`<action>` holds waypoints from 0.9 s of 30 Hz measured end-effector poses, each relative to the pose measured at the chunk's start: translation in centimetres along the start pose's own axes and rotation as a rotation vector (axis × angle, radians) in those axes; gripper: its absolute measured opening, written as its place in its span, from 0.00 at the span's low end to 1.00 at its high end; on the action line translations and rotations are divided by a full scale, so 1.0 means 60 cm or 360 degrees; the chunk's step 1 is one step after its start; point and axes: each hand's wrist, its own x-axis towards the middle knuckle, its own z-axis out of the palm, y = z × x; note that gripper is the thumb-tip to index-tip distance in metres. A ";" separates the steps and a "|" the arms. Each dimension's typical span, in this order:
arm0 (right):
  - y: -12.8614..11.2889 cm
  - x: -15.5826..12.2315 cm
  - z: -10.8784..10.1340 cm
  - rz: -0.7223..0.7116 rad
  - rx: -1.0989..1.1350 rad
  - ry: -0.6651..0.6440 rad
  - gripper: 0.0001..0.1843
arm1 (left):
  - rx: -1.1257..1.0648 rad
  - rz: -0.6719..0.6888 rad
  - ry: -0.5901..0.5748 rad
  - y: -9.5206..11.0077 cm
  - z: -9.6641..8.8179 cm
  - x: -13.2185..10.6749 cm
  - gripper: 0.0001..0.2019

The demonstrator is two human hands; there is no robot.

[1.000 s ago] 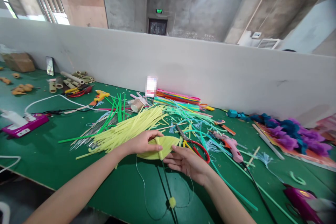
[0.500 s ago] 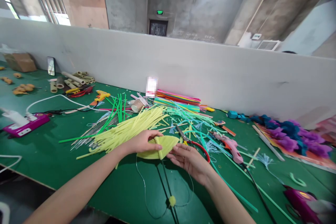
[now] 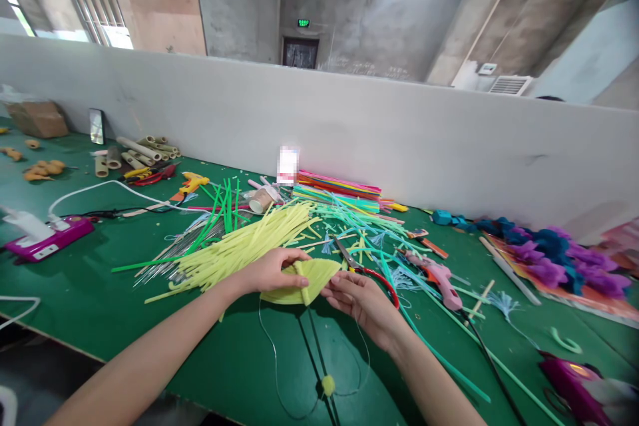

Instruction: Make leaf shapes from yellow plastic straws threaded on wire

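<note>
My left hand (image 3: 283, 273) pinches a yellow fuzzy leaf-like piece (image 3: 319, 277) built from pipe cleaners, thumb on top near its raised middle rib. At the piece's right tip, the fingers of my right hand (image 3: 360, 298) are pressed together on its edge. A thin dark stem (image 3: 316, 339) runs down from the piece to a small yellow pompom (image 3: 327, 385). Thin clear line (image 3: 274, 346) loops below on both sides. Just behind my right hand lie red-handled scissors (image 3: 372, 273). Beyond my left hand spreads a heap of yellow pipe cleaners (image 3: 249, 239).
A pink glue gun (image 3: 442, 283) lies to the right among teal pipe cleaners (image 3: 439, 363). Purple power strips (image 3: 52, 239) sit at both sides. Farther back are a yellow glue gun (image 3: 194, 182), bamboo tubes (image 3: 142, 150) and a low white partition (image 3: 399, 140).
My right hand has shifted very slightly at the tip of the yellow piece. Both hands otherwise keep their places and their hold.
</note>
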 end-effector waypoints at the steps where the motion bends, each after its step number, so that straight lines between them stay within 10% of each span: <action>1: 0.000 0.000 0.000 -0.0003 0.0001 -0.0010 0.14 | 0.0004 -0.0006 0.0005 0.001 0.000 0.000 0.26; 27: -0.002 0.001 -0.007 -0.0056 0.0022 -0.0099 0.14 | 0.0009 -0.0017 -0.0003 0.008 -0.001 -0.002 0.26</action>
